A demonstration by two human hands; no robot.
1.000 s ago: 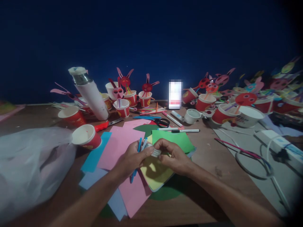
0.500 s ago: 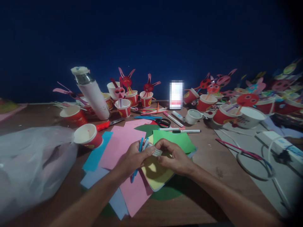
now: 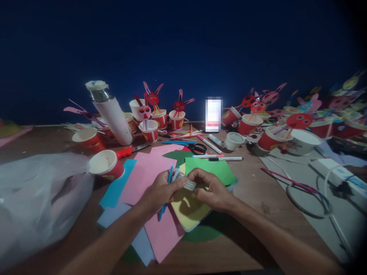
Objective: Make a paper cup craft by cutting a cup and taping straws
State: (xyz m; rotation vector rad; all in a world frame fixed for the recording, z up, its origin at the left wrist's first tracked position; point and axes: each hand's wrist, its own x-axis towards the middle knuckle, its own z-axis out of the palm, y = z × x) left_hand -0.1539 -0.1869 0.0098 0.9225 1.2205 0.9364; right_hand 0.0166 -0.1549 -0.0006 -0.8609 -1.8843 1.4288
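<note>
My left hand (image 3: pixel 161 191) is closed around a few thin blue sticks (image 3: pixel 161 214), whose ends poke out above and below the fingers. Its thumb also presses on a small whitish roll of tape (image 3: pixel 190 185). On the roll's right side, my right hand (image 3: pixel 214 193) has its index finger and thumb curled at the edge. Both hands are above a yellow sheet (image 3: pixel 190 217), which lies over pink paper (image 3: pixel 166 240) and beside a bright green sheet (image 3: pixel 210 170). The inner fingers of the left hand are hidden.
Left of the papers are a plastic bag (image 3: pixel 43 206), a tipped paper cup (image 3: pixel 113 170) and a leaning thermos (image 3: pixel 113 118). Behind lie black-handled scissors (image 3: pixel 197 148) and markers (image 3: pixel 226 159). Cups with paper rabbit faces line the back. A power strip (image 3: pixel 341 179) with cables sits right.
Almost nothing differs. The right thumb has shifted very slightly by the roll of tape; the left hand keeps its hold on the sticks and roll.
</note>
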